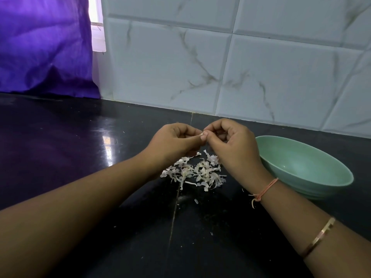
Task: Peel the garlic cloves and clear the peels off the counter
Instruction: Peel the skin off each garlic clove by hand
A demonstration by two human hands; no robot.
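2 hands meet above the dark table, toward its back edge. Left hand: fingers curled, thumb and forefinger pinching a garlic clove. Right hand: fingers likewise curled, thumb and forefinger tips nipping the same clove from the other side. Only a small pale tip of the clove shows between the fingertips; the rest is hidden, so how much skin is on it cannot be told. Handling, as judged: clove small, light, firm, probably slick once bare; hold it by the ends and lift the skin at the tip with a nail. Peels lie in 1 loose heap on the table directly under the hands, near a pale green bowl to their right; the right wrist hides whether heap and bowl touch. Peels look papery: thin curled strips, off-white, some faintly purple. Near weightless, apt to scatter or cling to damp fingers; better swept together with the side of a hand than picked up singly. Stray flecks lie nearer the front edge. Peeling in hand; clearing not yet begun.
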